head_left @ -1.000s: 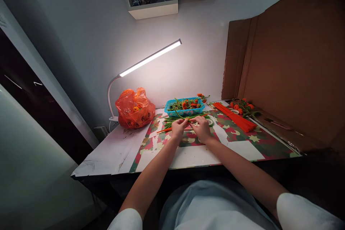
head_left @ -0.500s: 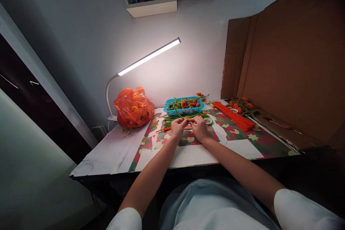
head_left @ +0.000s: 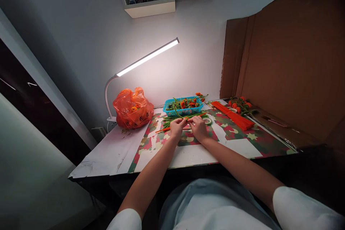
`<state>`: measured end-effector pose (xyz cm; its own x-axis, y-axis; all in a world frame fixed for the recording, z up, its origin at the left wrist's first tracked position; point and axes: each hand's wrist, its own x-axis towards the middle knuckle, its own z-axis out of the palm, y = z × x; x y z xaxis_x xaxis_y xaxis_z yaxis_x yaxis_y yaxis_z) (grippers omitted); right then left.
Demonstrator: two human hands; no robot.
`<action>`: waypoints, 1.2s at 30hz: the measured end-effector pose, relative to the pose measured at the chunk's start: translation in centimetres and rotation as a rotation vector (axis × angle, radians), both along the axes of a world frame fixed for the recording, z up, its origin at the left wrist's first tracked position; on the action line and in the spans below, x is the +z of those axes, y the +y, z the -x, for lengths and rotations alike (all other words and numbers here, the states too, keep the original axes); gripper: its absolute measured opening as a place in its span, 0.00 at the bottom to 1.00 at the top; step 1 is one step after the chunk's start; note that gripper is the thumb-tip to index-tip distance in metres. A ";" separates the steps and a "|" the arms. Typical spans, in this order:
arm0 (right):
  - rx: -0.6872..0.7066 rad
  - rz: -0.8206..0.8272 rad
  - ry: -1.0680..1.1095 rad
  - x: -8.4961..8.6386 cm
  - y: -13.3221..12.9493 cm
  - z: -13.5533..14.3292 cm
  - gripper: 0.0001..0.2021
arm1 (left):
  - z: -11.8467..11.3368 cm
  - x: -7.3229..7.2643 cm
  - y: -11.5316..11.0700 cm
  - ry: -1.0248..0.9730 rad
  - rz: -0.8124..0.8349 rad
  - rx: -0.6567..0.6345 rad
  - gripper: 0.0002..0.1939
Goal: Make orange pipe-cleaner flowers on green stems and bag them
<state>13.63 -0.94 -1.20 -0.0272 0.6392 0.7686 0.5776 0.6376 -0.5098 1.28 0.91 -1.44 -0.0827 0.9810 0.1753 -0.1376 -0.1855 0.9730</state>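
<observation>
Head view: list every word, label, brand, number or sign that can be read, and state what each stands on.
None can be read with certainty.
Orange bag: dark printed characters, too creased and blurred to read.
Table cover: tiny marks near its left side, too small to tell whether they are lettering.

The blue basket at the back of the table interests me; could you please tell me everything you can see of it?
The blue basket is shallow and roughly rectangular, with openwork sides and a rim; it looks like plastic. Small pale and reddish marks run along its front, too fine to make out. It sits upright on the table, near the wall, holding green stems and orange flowers, some jutting over its right rear corner. More stems lie just in front; whether they touch it is unclear.
</observation>
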 end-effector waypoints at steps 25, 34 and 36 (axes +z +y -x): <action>0.275 0.624 0.424 -0.6 1.7 0.7 0.16 | -0.3 0.7 -1.2 0.201 -0.199 0.089 0.09; 0.400 0.664 0.473 -0.4 0.6 0.0 0.16 | 0.0 0.8 -1.1 0.099 -0.131 0.004 0.15; 0.328 0.580 0.437 0.1 0.0 -0.1 0.14 | -0.1 0.6 -0.9 0.066 -0.096 -0.021 0.16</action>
